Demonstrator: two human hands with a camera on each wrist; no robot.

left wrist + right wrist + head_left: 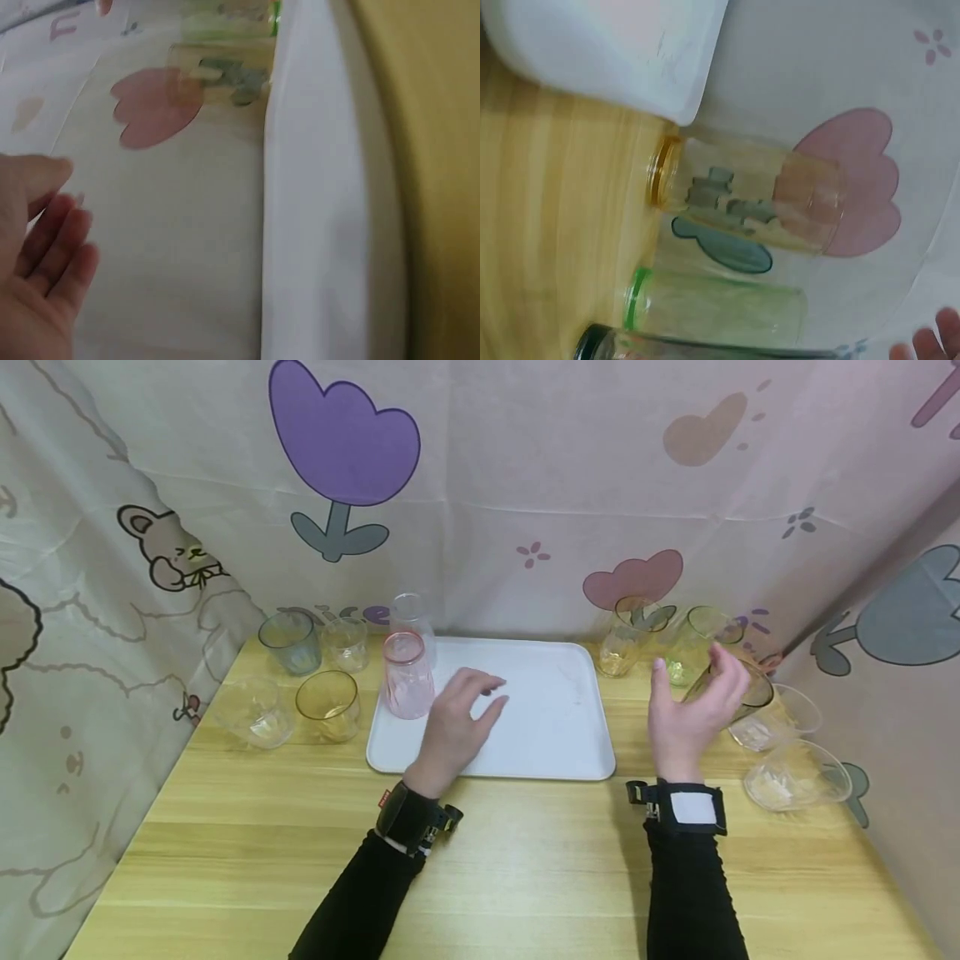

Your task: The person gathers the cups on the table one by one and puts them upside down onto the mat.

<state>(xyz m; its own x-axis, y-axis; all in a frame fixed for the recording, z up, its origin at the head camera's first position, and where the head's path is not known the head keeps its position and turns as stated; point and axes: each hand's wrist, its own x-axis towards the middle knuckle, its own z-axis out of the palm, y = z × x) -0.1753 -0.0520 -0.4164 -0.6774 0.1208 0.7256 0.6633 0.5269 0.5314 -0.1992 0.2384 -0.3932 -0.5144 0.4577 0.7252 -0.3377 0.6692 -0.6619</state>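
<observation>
My left hand (456,718) hovers over the white tray (540,718), thumb and fingers loosely bent with a gap between them. A pink glass (408,685) stands on the tray's left end, beside that hand. In the left wrist view the fingers (64,240) hold nothing. My right hand (697,710) is raised at the right, its thumb and fingers spread apart. Right behind it is a dark glass (753,697), partly hidden by the hand. The right wrist view shows the dark glass (705,351) along the lower edge, with the fingertips (949,330) apart from it.
An amber glass (618,647) and a green glass (686,652) stand right of the tray. Two clear glass cups (795,777) sit near the right edge. At the left are a grey-blue glass (291,647), an amber cup (328,710) and several clear ones. Patterned cloth (510,460) hangs behind.
</observation>
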